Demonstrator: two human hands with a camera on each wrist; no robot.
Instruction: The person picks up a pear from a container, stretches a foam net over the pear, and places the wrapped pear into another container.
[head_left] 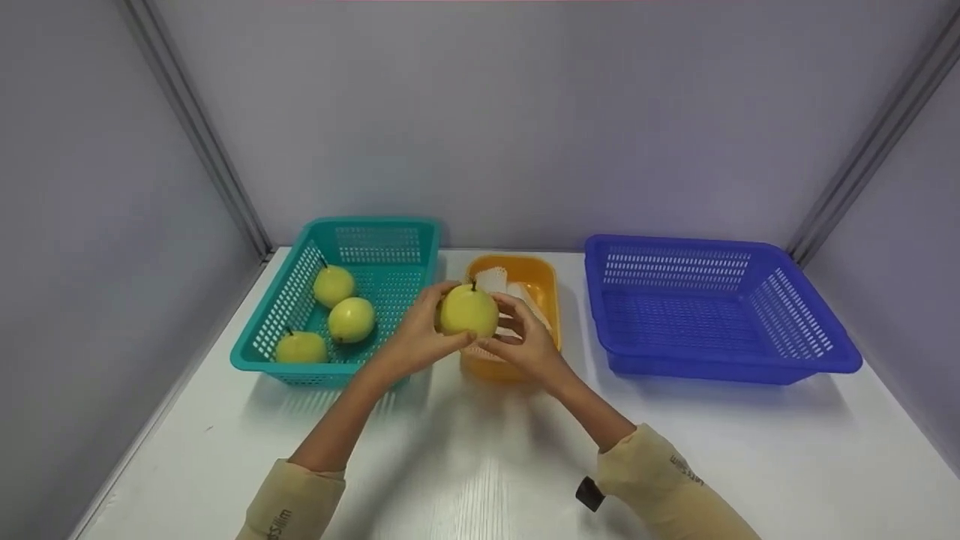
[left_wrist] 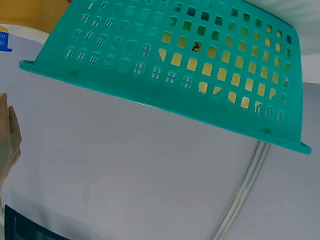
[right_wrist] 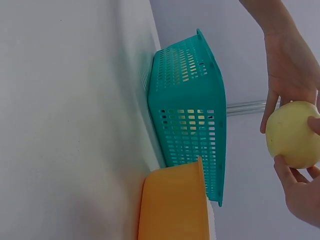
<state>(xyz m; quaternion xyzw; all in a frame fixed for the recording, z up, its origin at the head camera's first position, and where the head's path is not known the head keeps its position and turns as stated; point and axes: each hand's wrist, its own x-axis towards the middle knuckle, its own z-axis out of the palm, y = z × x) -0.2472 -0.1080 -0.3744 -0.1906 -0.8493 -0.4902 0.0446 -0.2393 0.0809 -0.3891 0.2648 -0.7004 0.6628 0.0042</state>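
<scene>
Hands (head_left: 420, 334) (head_left: 531, 345), two, grip one pear (head_left: 468, 311); three other pears (head_left: 352, 320) occupy one teal basket (head_left: 405, 274).

The head camera looks forward and down over the gripped pear (head_left: 469, 311); nearer, lower wrist views, left upside down, right sideways, share the teal basket (left_wrist: 150, 94) left of the grip.

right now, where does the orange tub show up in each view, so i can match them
Head: orange tub, just below centre, partly behind the held pear.
Left wrist: orange tub, cropped at top left.
Right wrist: orange tub, bottom edge near the middle.
Shared landmark: teal basket.
</scene>
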